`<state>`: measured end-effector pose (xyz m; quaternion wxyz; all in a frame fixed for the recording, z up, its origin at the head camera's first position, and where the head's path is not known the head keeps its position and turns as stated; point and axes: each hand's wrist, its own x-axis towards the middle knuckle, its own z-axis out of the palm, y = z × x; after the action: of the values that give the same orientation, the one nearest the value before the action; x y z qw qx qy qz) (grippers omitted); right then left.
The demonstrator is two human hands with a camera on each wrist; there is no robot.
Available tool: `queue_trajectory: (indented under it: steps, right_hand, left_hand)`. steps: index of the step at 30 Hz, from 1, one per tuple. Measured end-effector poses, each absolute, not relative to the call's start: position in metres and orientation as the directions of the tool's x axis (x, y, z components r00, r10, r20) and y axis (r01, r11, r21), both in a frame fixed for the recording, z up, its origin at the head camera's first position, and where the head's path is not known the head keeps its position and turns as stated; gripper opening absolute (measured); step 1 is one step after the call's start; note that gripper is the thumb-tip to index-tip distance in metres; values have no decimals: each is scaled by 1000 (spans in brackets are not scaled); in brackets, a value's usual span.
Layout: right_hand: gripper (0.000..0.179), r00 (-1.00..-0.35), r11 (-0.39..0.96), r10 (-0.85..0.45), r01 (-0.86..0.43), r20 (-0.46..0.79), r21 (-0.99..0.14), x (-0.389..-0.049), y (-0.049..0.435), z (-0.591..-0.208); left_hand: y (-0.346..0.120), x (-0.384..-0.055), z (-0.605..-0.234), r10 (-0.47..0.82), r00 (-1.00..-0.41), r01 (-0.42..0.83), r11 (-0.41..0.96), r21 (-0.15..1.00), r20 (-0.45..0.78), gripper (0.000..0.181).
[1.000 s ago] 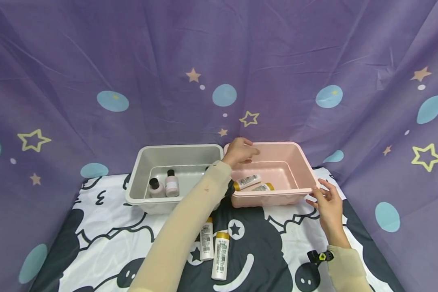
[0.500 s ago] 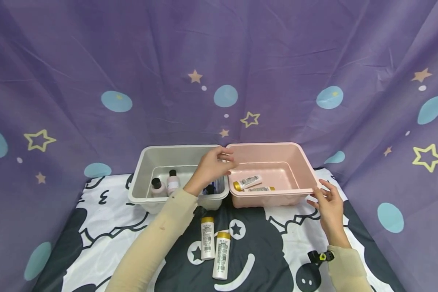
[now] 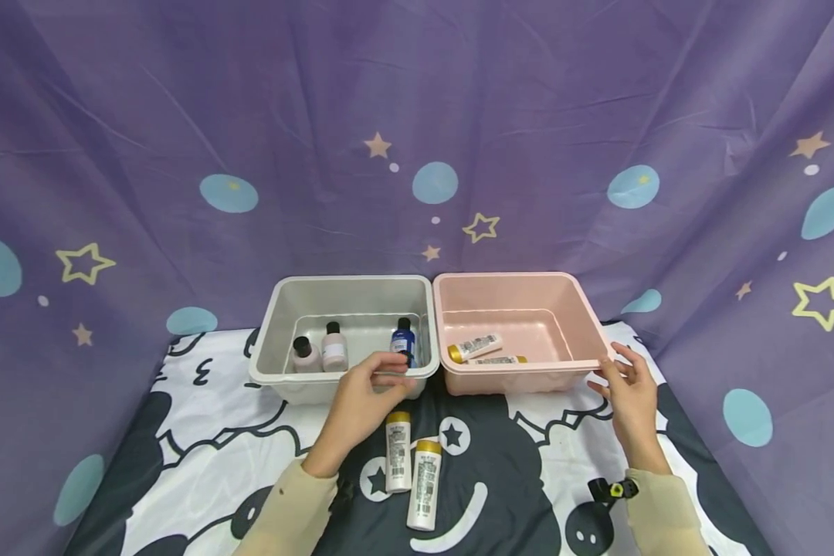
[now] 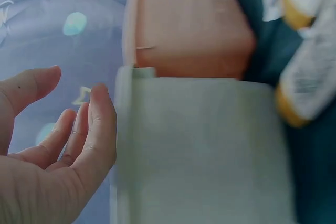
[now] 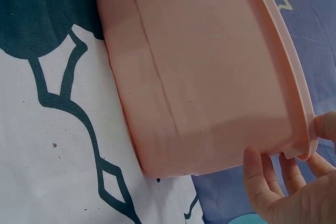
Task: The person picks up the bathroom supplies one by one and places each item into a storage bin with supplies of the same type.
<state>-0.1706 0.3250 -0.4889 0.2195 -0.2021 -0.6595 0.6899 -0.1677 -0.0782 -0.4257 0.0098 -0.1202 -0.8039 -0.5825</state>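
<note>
My left hand [image 3: 367,398] hovers at the front rim of the grey bin [image 3: 271,378], fingers loosely bent and nothing between them. The left wrist view shows its thumb apart from the fingers. Inside the grey bin stand a blue bottle [image 3: 403,340] with a black cap and two pale pink bottles [image 3: 334,351] with black caps. My right hand [image 3: 628,394] holds the front right corner of the pink bin [image 3: 514,380], thumb at the rim and fingers below it. Two white bottles [image 3: 476,347] with gold caps lie in the pink bin, one partly hidden by its front wall.
Two more white gold-capped bottles [image 3: 425,486] lie side by side on the patterned black-and-white cloth [image 3: 500,463], in front of the bins. The bins stand next to each other, close to the purple curtain [image 3: 542,139] behind them.
My left hand has moved from over the pink bin, left and toward me, to the grey bin's front rim. The blue bottle has come into view. My right hand stays at the pink bin's corner.
</note>
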Motion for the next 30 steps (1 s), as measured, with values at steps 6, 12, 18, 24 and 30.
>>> queue_trajectory:
  steps: [6,12,18,24,30]
  right_hand:
    - [43,-812,-31,584,-33,8,-999,-171,326,-490]
    - [44,-812,-33,583,-32,7,-999,-171,324,-489]
    - [44,-809,-46,588,-32,-1,-998,-170,323,-488]
    - [45,-811,-51,585,-40,3,-998,-170,324,-487]
    - [44,-809,-48,587,-29,-4,-998,-170,323,-487]
  left_hand:
    - [-92,-146,-461,130,-985,149,326,933,112,31]
    - [-96,-140,-491,104,-994,60,431,900,17,33]
    - [-99,-137,-515,109,-992,0,479,878,-60,43]
    - [-98,-134,-527,126,-989,-4,481,876,-74,46]
    - [-97,-131,-533,122,-988,-19,493,870,-90,51]
